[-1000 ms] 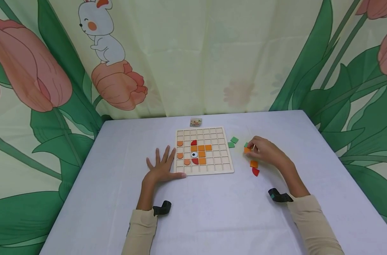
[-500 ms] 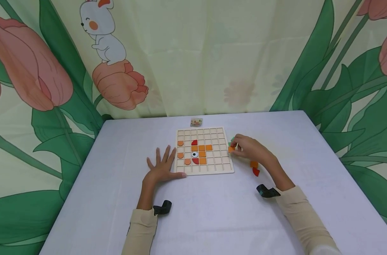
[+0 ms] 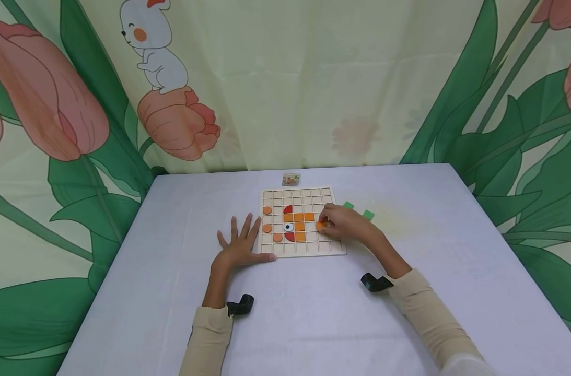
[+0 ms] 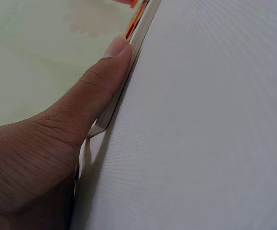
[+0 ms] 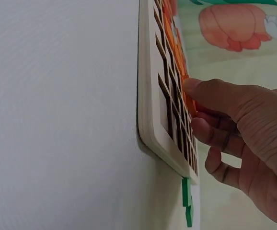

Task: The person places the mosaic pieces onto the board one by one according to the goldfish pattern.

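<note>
A wooden grid board (image 3: 329,246) lies on the table, with orange square tiles (image 3: 299,226), red quarter-round tiles (image 3: 289,236), pale orange discs (image 3: 267,228) and a round eye tile (image 3: 288,227) set in it. My left hand (image 3: 238,251) is spread at the board's left side, its thumb resting on the near edge, as the left wrist view shows. Above the board's right part, my right hand (image 3: 346,223) pinches an orange square tile (image 3: 320,226) between thumb and fingers. In the right wrist view that tile (image 5: 190,103) is close to the grid; whether it touches I cannot tell.
Beyond the right hand lie green tiles (image 3: 368,214) on the white tablecloth (image 3: 294,313). A small patterned card (image 3: 291,179) sits behind the board. The right forearm covers the spot where loose tiles lay. A printed curtain (image 3: 276,94) hangs behind the table.
My right hand has carried the orange square tile leftward from the loose tiles to over the board's right part. The left hand has stayed in place.
</note>
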Demonstrator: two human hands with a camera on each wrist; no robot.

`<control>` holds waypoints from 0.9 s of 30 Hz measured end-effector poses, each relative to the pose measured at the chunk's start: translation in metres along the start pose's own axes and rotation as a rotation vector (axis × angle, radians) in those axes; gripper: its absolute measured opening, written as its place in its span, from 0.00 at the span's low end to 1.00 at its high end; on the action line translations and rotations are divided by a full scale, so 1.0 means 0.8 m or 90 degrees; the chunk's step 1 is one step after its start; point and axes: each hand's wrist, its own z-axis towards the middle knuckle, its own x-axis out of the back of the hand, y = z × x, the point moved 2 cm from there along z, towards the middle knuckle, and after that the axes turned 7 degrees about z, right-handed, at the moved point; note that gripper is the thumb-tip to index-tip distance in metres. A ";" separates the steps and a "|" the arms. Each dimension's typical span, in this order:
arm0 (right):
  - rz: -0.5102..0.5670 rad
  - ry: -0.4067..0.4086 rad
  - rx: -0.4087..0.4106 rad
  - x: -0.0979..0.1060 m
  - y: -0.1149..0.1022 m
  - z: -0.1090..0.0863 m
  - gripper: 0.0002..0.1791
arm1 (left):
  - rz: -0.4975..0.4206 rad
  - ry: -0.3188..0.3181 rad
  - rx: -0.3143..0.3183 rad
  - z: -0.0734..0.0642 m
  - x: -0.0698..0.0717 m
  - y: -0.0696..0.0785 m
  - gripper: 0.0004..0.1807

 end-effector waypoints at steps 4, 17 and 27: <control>-0.013 0.010 0.022 -0.007 -0.007 0.006 0.16 | 0.001 0.002 0.001 0.001 -0.001 0.000 0.67; -0.050 0.032 0.044 -0.018 -0.014 0.017 0.16 | 0.002 0.003 0.006 0.001 0.001 0.000 0.67; -0.057 0.038 0.033 -0.024 -0.014 0.020 0.16 | 0.008 -0.015 0.009 0.002 0.000 0.000 0.67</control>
